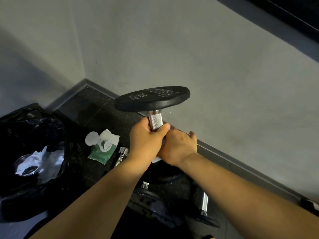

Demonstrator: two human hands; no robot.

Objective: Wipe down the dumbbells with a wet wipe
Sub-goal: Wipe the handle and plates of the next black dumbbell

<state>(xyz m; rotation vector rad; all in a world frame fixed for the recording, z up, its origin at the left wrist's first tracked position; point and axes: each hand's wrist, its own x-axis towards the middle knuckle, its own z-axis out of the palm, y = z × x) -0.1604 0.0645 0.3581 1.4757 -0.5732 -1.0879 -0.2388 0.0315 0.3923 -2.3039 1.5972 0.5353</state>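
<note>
Beside wall (pixel 207 66): left hand (pixel 146 140) grips dumbbell (pixel 151 99), right hand (pixel 177 147) holds wipe (pixel 156 159).

Your left forearm (pixel 103 195) and right forearm (pixel 241 187), both bare, reach up from the bottom edge and meet mid-view. Your left hand (pixel 146 140) is closed in a fist round the knurled dumbbell handle (pixel 155 120), with the thumb laid across the handle's front. Your right hand (pixel 178 147) sits just below, touching the left, curled round a wet wipe (pixel 156 159) on the same handle, with its fingertips showing on the far side.
</note>
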